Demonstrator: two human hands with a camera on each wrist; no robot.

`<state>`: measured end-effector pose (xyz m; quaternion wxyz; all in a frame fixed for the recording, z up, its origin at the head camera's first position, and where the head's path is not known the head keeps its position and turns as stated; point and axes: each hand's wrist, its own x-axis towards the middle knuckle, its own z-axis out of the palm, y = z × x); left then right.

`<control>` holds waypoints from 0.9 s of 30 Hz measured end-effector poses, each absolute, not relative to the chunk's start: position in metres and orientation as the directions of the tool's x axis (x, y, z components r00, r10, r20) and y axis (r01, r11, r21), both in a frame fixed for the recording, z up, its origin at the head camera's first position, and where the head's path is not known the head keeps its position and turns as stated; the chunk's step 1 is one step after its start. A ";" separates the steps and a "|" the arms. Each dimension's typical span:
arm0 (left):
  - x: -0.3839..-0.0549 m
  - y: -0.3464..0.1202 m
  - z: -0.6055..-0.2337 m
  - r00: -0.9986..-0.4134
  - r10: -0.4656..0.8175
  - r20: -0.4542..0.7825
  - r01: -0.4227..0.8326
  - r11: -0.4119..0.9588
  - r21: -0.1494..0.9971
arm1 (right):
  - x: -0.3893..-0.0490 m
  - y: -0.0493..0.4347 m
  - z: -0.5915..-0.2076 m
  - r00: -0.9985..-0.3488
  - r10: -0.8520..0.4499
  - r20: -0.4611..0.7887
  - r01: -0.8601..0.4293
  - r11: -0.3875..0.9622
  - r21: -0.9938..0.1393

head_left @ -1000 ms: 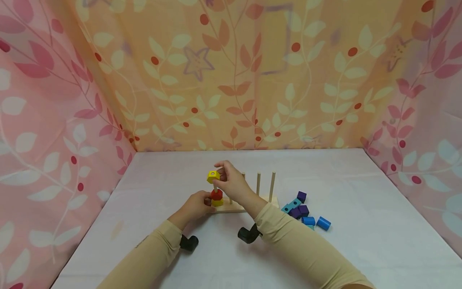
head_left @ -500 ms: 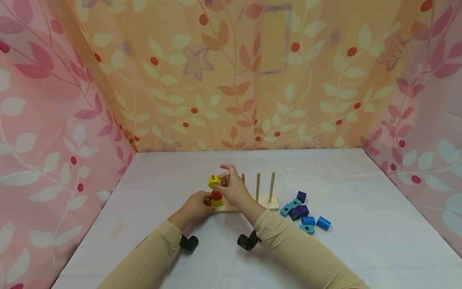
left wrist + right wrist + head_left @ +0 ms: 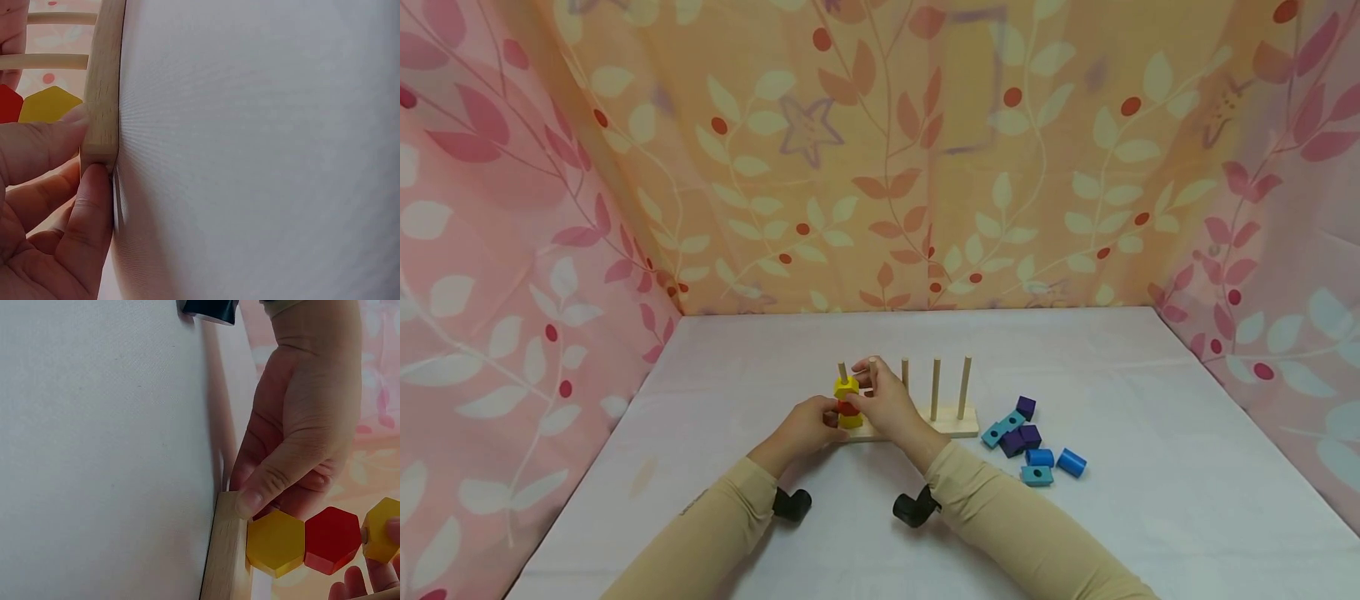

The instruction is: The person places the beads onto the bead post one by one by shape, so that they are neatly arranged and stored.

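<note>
A wooden peg stand (image 3: 957,423) rises from the table with several upright pegs. On its leftmost peg sit a yellow hexagonal block (image 3: 275,544) at the bottom and a red hexagonal block (image 3: 332,540) on top of it. My right hand (image 3: 895,410) pinches a second yellow hexagonal block (image 3: 846,387), threaded on that peg with a small gap above the red one. The peg's tip pokes out over it. My left hand (image 3: 805,428) grips the left end of the stand's base (image 3: 103,94), thumb on its upper face.
Right of the stand lie purple cubes (image 3: 1026,407), light blue pierced blocks (image 3: 1037,476) and blue cylinders (image 3: 1072,462). Black wrist-camera mounts (image 3: 916,506) hang under both wrists. Patterned curtains (image 3: 880,167) enclose the white table (image 3: 737,358) at the back and sides.
From over the peg's tip, my right hand has lowered the yellow hexagonal block down along the peg, close to the red one. My left hand keeps its grip on the base.
</note>
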<state>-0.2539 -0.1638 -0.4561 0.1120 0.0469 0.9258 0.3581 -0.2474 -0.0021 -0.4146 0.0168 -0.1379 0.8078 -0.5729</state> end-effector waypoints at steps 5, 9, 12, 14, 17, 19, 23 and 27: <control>-0.253 -0.163 -0.456 -0.971 0.154 -0.182 -0.009 0.737 0.675 | -0.247 -0.003 -0.415 -0.963 -0.239 0.126 -0.200 0.322 -0.925; -0.253 -0.163 -0.455 -0.972 0.158 -0.177 -0.002 0.739 0.673 | -0.246 -0.003 -0.416 -0.966 -0.230 0.121 -0.195 0.336 -0.922; -0.253 -0.163 -0.455 -0.971 0.166 -0.174 0.007 0.742 0.670 | -0.246 -0.003 -0.416 -0.968 -0.222 0.114 -0.187 0.344 -0.920; -0.253 -0.163 -0.455 -0.970 0.170 -0.173 0.010 0.743 0.670 | -0.245 -0.002 -0.416 -0.969 -0.220 0.112 -0.185 0.347 -0.919; -0.253 -0.163 -0.455 -0.970 0.169 -0.176 0.009 0.746 0.666 | -0.243 0.000 -0.415 -0.969 -0.221 0.114 -0.191 0.370 -0.909; -0.253 -0.163 -0.454 -0.969 0.175 -0.172 0.018 0.748 0.664 | -0.241 0.002 -0.413 -0.966 -0.230 0.119 -0.201 0.377 -0.904; -0.252 -0.163 -0.452 -0.969 0.178 -0.172 0.018 0.745 0.667 | -0.237 0.009 -0.409 -0.962 -0.243 0.126 -0.214 0.383 -0.898; -0.252 -0.162 -0.452 -0.969 0.177 -0.175 0.012 0.737 0.676 | -0.233 0.016 -0.406 -0.953 -0.270 0.135 -0.234 0.379 -0.895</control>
